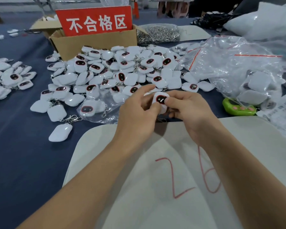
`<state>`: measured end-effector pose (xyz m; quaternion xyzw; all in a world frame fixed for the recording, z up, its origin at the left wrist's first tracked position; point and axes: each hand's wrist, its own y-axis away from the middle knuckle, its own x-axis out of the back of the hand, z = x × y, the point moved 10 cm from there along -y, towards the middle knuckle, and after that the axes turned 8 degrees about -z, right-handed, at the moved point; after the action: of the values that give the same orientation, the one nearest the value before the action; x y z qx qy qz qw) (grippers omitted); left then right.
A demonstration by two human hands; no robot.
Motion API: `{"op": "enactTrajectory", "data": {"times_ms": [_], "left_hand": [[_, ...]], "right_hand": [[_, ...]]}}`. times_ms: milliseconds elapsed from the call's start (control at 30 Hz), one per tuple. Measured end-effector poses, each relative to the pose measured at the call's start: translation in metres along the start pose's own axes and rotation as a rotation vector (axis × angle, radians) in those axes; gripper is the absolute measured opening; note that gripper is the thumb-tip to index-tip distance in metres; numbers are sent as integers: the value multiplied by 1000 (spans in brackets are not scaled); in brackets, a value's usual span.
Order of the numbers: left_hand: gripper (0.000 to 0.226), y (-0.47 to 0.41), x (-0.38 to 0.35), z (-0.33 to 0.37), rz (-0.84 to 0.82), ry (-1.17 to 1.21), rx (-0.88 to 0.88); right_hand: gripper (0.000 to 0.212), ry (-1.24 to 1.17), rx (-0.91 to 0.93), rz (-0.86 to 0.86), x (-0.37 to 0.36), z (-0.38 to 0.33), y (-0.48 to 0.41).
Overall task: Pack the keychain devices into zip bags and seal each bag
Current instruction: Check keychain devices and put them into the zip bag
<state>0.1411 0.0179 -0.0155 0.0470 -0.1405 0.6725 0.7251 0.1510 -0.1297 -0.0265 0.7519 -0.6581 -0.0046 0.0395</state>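
A white keychain device (160,100) with a dark oval screen sits between my two hands, above the far edge of the white board (155,187). My left hand (137,113) pinches its left side and my right hand (188,109) grips its right side, thumb on the screen. Whether a bag is around it I cannot tell. A big heap of the same devices (112,70) lies just beyond. One bagged device (87,109) lies to the left in a clear zip bag. A pile of clear zip bags (229,63) with red strips sits at the right.
A cardboard box (96,42) with a red sign stands behind the heap. Metal clasps (158,34) fill a bag at the back. A green gadget (238,109) lies at the right, a second heap of devices (8,78) at the far left, and a loose device (60,133) near left.
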Motion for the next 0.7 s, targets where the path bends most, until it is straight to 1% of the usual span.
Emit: {"op": "enactTrajectory", "data": {"times_ms": [67, 167, 233, 333, 400, 533, 633, 700], "left_hand": [[39, -1, -4, 1, -39, 20, -13], [40, -3, -7, 0, -66, 62, -18], [36, -5, -6, 0, -70, 79, -33], [29, -11, -1, -5, -57, 110, -14], [30, -12, 0, -8, -52, 120, 10], [30, -10, -4, -10, -73, 151, 33], [26, -9, 1, -9, -37, 171, 25], [22, -9, 3, -8, -18, 183, 1]], "right_hand": [[21, 41, -1, 1, 0, 1, -1], [24, 74, 26, 17, 1, 0, -1], [27, 123, 36, 55, 5, 0, -1], [25, 229, 30, 97, 8, -1, -2], [21, 252, 19, 95, 8, -1, -3], [16, 229, 12, 82, 5, -3, -2], [23, 163, 18, 29, -1, -3, 1], [22, 120, 38, -16, -6, -4, 3]]}}
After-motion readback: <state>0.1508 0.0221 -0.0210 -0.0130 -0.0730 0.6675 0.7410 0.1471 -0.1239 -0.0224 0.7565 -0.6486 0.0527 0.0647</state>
